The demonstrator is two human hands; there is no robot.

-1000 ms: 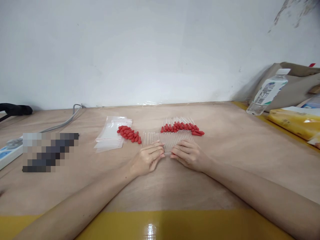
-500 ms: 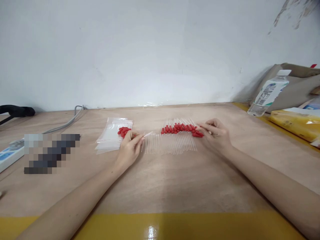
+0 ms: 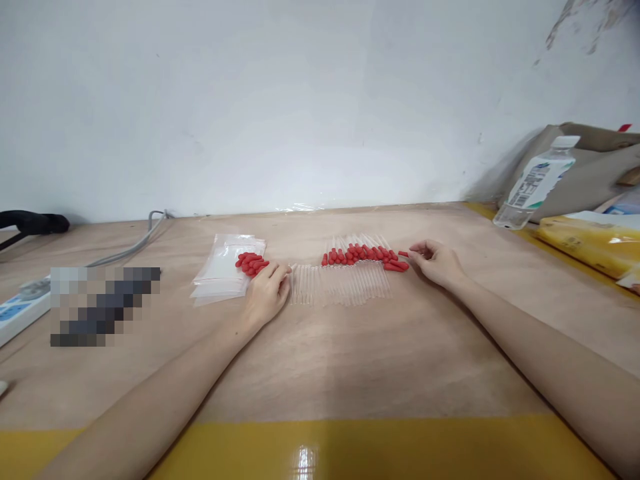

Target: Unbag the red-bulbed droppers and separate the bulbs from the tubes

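Observation:
My right hand (image 3: 437, 263) pinches a small red rubber bulb (image 3: 403, 254) between thumb and fingertips, just right of the row. My left hand (image 3: 268, 291) is closed at the left end of a row of thin clear tubes (image 3: 345, 285); a pale tube end shows at its fingertips. Behind that row lie clear tubes with red bulbs (image 3: 359, 253) at their near ends, tips pointing to the wall. Loose red bulbs (image 3: 251, 263) are heaped on a stack of clear plastic bags (image 3: 216, 273), partly beside my left hand.
A power strip (image 3: 23, 307) and grey cable (image 3: 125, 255) are at left, near a pixelated dark patch. A water bottle (image 3: 537, 183) leans against a grey bag or box (image 3: 595, 173) at right, beside a yellow package (image 3: 590, 241). Yellow tape (image 3: 390, 447) runs along the front edge.
My right hand has moved slightly right, away from the row, and a red bulb now shows in its fingertips. My left hand has turned more palm-down, and the tube at its fingertips shows less.

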